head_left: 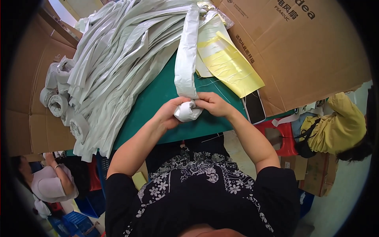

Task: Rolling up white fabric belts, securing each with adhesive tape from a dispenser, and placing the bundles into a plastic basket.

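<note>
A long white paper-like strip (186,59) stretches from the far side of the table toward me, and its near end is wound into a roll (187,112). My left hand (170,113) is closed around the roll's left side. With the fingers of my right hand (213,104), I pinch the strip where it meets the roll. Both hands are close together above the near edge of the green table (154,103). To the left lies a big heap of similar loose white strips (118,59). Several finished-looking rolls (58,104) sit at the heap's left end.
A creased yellow sheet (231,65) lies right of the strip, beside a dark-screened phone (254,106). Large cardboard panels (292,59) border the table on the right and left. Beyond them are a red stool (285,136), a person in yellow (339,124) and another person (53,183).
</note>
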`<state>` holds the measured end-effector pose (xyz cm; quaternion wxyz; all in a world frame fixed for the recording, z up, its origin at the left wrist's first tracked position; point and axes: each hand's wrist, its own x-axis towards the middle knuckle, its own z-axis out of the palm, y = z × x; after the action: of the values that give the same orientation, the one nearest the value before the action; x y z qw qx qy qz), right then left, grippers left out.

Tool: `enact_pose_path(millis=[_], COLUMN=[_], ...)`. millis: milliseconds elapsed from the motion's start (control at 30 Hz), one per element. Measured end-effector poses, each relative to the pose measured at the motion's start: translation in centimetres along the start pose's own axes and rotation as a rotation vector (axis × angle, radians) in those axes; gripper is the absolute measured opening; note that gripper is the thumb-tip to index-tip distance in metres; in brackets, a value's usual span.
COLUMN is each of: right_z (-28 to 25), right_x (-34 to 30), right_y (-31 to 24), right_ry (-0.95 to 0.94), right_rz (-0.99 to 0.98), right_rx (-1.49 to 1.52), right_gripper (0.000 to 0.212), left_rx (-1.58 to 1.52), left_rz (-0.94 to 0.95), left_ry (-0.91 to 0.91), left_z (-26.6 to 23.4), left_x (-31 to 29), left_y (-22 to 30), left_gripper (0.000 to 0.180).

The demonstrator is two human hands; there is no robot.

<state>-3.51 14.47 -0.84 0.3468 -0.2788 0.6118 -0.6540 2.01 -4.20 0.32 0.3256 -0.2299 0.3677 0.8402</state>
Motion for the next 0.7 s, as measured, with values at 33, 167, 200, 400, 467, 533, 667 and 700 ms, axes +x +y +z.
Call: enact_pose_path(millis=[33,167,200,400,467,533,667,700], right_z=[0.0,0.1,0.5,0.0,0.6,2.8,3.6,3.0], right_x=[-0.2,-0.5,-0.4,0.0,0.1,0.3,0.3,0.5], right_y=[0.1,-1.2,-1.3,3.1,3.4,1.8,0.4,1.1], right_ry=[0.011,-0.028,0.035,0.234,0.291,0.307,0.476,0.476], right_rz=[-0.086,-0.143,-0.143,-0.106,-0.075,0.049,0.179,0.206], right_rx=[0.011,-0.482,-0.548,-0.377,-0.204,0.242,0.671,0.791], right_gripper=[0.030,0.031,0.029,0.026,0.024,0.020,0.022,0.025], left_rx=[-0.017,0.000,0.010,-0.152,0.056,0.612,1.364,1.362], left_rz=[0.002,-0.028,-0.027,-0.028,0.150,0.561,1.445,1.446], left_ry=[0.011,0.070,0.027,-0.134,-0.101,0.081,0.084,0.081], left_z=[0.2,-0.1,-0.2,0.7,0.1,-1.5,-1.5,-1.5], left_x=[0.0,0.8,0.8,-0.3,-0.8,-0.5,-2.3,-2.3], left_y=[0.1,-0.2,-0.2,1.5,1.2,-0.9,-1.7,-1.5], left_gripper=[0.029,0.028,0.029,0.048,0.056,0.035,0.036,0.036])
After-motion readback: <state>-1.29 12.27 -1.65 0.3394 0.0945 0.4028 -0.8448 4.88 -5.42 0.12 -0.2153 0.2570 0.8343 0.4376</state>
